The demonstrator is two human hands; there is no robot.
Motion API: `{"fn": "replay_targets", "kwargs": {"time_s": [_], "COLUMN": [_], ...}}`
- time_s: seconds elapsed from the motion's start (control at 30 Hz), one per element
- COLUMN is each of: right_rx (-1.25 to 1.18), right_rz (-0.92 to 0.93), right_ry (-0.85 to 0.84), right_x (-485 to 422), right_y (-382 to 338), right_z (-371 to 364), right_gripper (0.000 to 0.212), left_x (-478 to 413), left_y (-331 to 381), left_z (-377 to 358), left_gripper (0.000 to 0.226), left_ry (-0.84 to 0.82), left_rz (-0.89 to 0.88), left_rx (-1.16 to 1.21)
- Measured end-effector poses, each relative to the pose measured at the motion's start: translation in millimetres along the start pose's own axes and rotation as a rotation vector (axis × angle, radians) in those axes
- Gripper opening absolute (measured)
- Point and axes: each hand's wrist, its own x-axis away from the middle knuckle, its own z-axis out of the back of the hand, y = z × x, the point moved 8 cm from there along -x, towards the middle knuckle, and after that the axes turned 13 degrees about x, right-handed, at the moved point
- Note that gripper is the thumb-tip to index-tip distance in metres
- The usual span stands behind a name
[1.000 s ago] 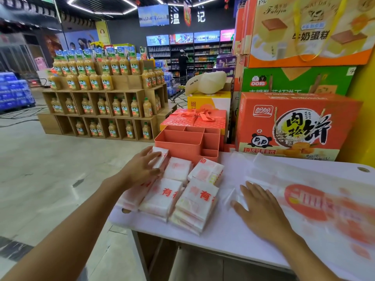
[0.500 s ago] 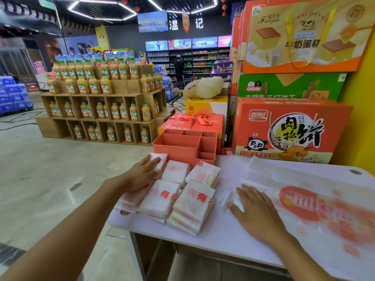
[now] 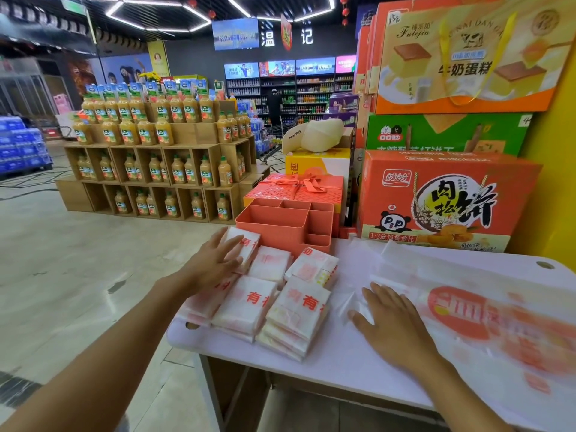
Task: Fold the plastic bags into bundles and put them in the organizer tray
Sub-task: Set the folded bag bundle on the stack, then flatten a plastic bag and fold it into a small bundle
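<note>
Several folded white plastic-bag bundles [image 3: 299,310] with red print lie in two rows at the left end of the white table [image 3: 343,366]. My left hand [image 3: 215,260] rests flat with straight fingers on the far-left bundle [image 3: 246,244]. Behind the bundles stands the coral organizer tray [image 3: 280,226], its compartments holding nothing I can see. My right hand [image 3: 392,322] lies flat, fingers spread, on the left end of an unfolded bag [image 3: 467,310] with a red logo that stretches to the right.
Stacked orange and green snack cartons [image 3: 436,198] stand along the back right of the table. A red gift box with a ribbon [image 3: 296,188] sits behind the tray. Juice-bottle shelves [image 3: 156,163] stand across the aisle floor to the left.
Both hands keep their places on the bundle and the flat bag; only the camera view has shifted slightly.
</note>
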Motion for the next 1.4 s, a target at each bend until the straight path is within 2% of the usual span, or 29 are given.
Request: {"fn": "replay_targets", "kwargs": {"time_s": [0.13,0.23,0.3,0.53,0.73,0.93,1.07,1.27,1.4], "right_rx": [-0.042,-0.172,-0.150,-0.120,0.019,0.008,0.013,0.039,0.036], "right_rz": [0.004,-0.022,-0.037,-0.218,-0.348,-0.275,-0.209,-0.096,-0.098], "right_ry": [0.007,0.121,0.198,0.132,0.053,-0.006,-0.082,-0.138,-0.085], "right_x": [2.5,9.8,18.7,78.2,132.5,157.1,161.1,210.0,235.4], "right_y": [-0.9,3.4,11.5,89.8,176.6,198.4,208.9,234.1,255.4], "right_z": [4.4,27.1,43.0,38.1,24.8,17.6,19.6,22.4,25.9], "right_gripper": [0.072,0.059,0.052,0.062,0.083,0.084,0.091,0.093,0.084], "left_x": [9.5,20.1,32.0,62.7,76.0,95.4,114.4,130.2,139.0], "left_y": [9.0,23.8,40.6,123.7,197.2,254.7,262.6,256.1,254.3], "left_z": [2.9,-3.2,-12.2,-72.7,-145.8,-230.3,-282.6,-286.2,-284.1], "left_gripper": [0.059,0.059,0.058,0.057,0.059,0.059,0.071,0.081,0.073], "left_ry": [0.080,0.126,0.142,0.027,-0.086,-0.306,-0.504,-0.522,-0.480], "left_rz": [-0.011,-0.076,-0.144,-0.322,-0.469,-0.548,-0.594,-0.671,-0.697], "left_rx": [-0.131,-0.222,-0.219,-0.131,-0.125,-0.098,-0.256,-0.352,-0.326]}}
